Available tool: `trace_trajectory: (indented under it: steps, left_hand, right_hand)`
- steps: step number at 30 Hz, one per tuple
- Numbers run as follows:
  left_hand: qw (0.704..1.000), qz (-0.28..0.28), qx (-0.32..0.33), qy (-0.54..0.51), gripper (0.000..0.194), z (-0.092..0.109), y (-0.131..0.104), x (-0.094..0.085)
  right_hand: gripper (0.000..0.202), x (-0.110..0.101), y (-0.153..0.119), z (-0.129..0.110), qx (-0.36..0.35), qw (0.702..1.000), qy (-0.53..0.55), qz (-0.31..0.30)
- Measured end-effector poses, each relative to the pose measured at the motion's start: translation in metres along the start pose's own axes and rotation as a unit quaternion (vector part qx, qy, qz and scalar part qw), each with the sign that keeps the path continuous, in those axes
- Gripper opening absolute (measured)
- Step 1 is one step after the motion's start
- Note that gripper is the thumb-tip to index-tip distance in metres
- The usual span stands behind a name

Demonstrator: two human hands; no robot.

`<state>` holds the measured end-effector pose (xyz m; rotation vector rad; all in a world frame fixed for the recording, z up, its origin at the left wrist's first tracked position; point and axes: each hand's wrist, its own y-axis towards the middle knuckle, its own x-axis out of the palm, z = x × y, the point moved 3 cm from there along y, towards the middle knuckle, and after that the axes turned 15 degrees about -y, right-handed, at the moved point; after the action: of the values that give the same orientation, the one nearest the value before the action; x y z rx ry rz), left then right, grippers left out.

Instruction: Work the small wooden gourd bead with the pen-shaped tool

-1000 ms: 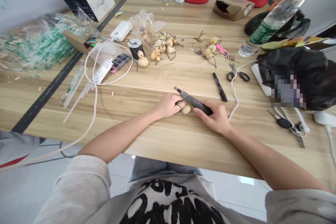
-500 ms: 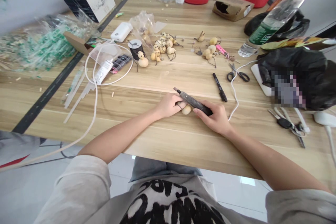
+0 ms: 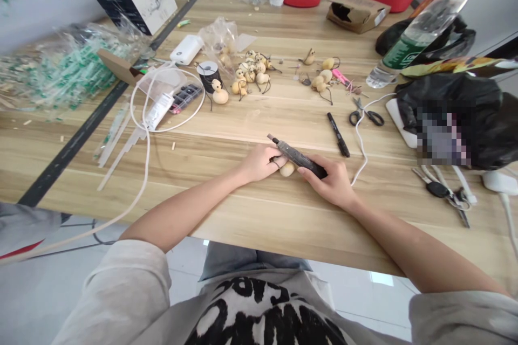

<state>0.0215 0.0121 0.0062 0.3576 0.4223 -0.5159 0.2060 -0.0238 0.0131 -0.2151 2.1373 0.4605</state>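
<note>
My left hand (image 3: 263,163) is closed around a small tan gourd (image 3: 287,168) with a dark cord loop, low over the table. The gourd's upper part is hidden by my fingers and by the tool above it. In my right hand (image 3: 334,179) is a dark, pen-shaped rotary tool (image 3: 297,156). It slants up to the left across the gourd, and its bit points past my left fingers. Whether the tool touches the gourd, I cannot tell. A white cable (image 3: 363,153) runs towards my right hand.
Several small gourds with painted faces (image 3: 251,69) lie beyond my hands, beside a spool of black cord (image 3: 209,75). To the right are a black marker (image 3: 338,135), scissors (image 3: 366,117), keys (image 3: 439,190) and a tall bottle (image 3: 408,46). A looped white cable (image 3: 149,167) crosses the left side.
</note>
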Motion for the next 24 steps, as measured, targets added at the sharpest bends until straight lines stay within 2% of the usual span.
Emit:
trace_trajectory:
  steps: [24]
  left_hand:
    - [0.999,-0.006,-0.032,0.018,0.028,0.0006,0.0001,-0.0002]
  right_hand:
    - [0.028,-0.0007,0.0008,0.0005,0.006,1.0,-0.004,0.002]
